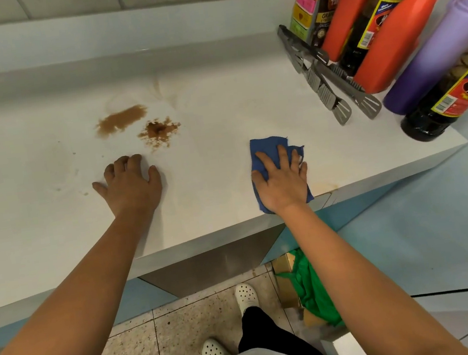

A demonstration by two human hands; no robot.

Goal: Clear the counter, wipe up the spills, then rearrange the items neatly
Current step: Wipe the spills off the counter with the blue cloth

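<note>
On the white counter [218, 113], my right hand [282, 180] presses flat on a blue cloth [266, 147] near the front edge. My left hand [129, 182] rests palm down on the bare counter, holding nothing. Just beyond it lie a brown liquid smear [121, 119] and a patch of brown powder [158, 132]. A faint yellowish stain [328, 187] marks the front edge to the right of the cloth.
Grouped at the counter's right end are two orange bottles [395, 34], two dark sauce bottles [443, 102], a purple bottle [442, 51], a brown packet [327, 10], coloured boxes [304, 10] and two metal tongs [330, 84]. A green cloth [309, 286] lies on the floor below.
</note>
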